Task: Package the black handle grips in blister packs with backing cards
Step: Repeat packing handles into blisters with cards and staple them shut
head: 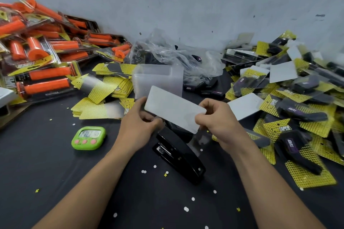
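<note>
The left hand is gripping the left end of a white backing card, tilted between both hands above a black stapler. The right hand is pinching its right end; packed black grips are lying further right.

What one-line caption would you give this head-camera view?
Left hand and right hand hold a white backing card over a black stapler, flanked by packed orange grips and packed black grips.

Stapler centre on table; timer left of it; card stacks behind timer; finished packs heaped right.
</note>
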The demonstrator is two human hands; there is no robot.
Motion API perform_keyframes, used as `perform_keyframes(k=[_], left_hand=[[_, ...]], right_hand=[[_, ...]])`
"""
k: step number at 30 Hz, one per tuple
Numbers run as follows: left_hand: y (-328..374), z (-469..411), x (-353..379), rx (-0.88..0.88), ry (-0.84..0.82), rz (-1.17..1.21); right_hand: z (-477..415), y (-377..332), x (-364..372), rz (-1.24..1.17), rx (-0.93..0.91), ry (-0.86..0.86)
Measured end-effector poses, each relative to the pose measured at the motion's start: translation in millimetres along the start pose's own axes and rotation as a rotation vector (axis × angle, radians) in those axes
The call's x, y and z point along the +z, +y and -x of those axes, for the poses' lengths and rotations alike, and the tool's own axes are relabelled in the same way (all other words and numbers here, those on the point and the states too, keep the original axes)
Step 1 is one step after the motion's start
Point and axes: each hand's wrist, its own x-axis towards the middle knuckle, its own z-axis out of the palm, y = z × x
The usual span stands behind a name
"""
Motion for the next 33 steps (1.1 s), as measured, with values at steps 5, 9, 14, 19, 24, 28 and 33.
perform_keyframes(k=[5,9,14,19,24,28,33], left_hand=[[2,2,-5,-0.055,0.388,0.072],[3,4,-6,-0.039,0.469,-0.075],[-1,0,-5,0.299,0.124,-0.366],[-7,-3,-2,0.395,0.000,-0.420],[-10,-2,-1,0.416,0.035,-0.440],[-10,-3,0,0.438,0.018,-0.430],[-11,-4,-3,0.432,0.015,-0.441]], right_hand=[[-6,1,-15,-0.009,0.029,0.028],[-9,0,-22,0.018,0.104,0.220],[-7,-5,-30,-0.075,0.232,0.274],[-5,-5,-25,0.114,0.333,0.020],[-5,4,-12,0.393,0.376,-0.018],[-5,7,-4,0.579,0.364,0.071],[-8,7,-3,0.551,0.361,0.185]])
